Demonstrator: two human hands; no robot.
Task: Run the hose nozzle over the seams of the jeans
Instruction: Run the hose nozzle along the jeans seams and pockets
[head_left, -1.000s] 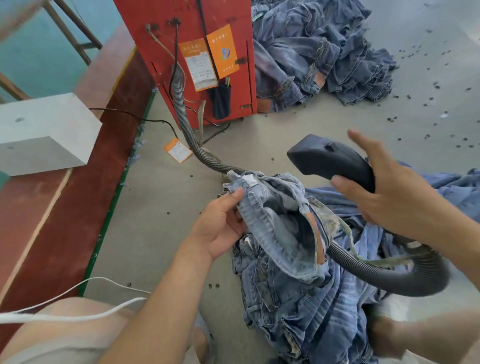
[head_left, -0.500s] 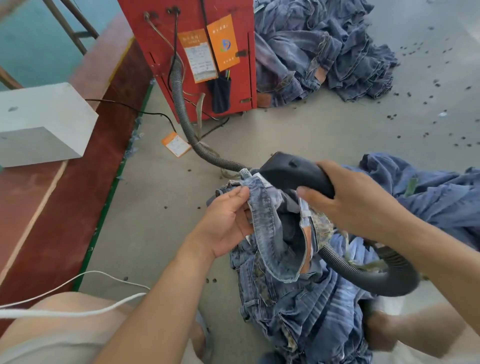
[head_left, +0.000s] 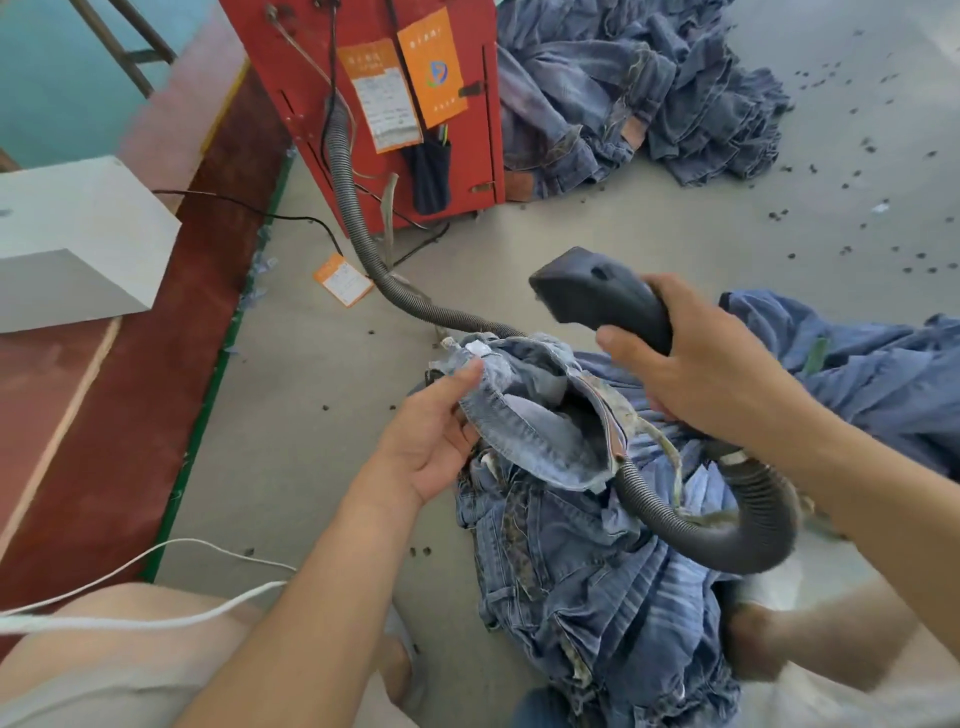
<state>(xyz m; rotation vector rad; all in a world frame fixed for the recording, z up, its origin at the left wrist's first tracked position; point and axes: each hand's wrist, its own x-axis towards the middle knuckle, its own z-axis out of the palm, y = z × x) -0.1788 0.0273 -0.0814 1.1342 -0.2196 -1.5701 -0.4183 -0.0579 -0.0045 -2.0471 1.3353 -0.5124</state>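
- The hose nozzle (head_left: 597, 296) is gripped in the right hand (head_left: 717, 374), whose fingers are curled round its handle; the dark flat head is held clear above the denim and pointed up and to the left, away from the person.
- The jeans (head_left: 540, 431) are held up by the waistband, which is pinched between the thumb and fingers of the left hand (head_left: 431, 441); the rest of the garment is draped over a heap of denim on the floor (head_left: 322, 415).
- The opened waistband is found just below and slightly to the left of the nozzle head, between the two hands; no contact between nozzle and cloth is seen.
- The band's seam is run roughly from the left thumb down and to the right, toward the corrugated hose (head_left: 727, 535), which is looped under the right wrist and led back to the red machine (head_left: 467, 130).
- The right hand is judged the nearer to the seam; a short drop of the nozzle down and leftward onto the band would be needed, followed by a sweep along that line.
- The hose loop lies against the heap, so snagging on the cloth is judged possible.
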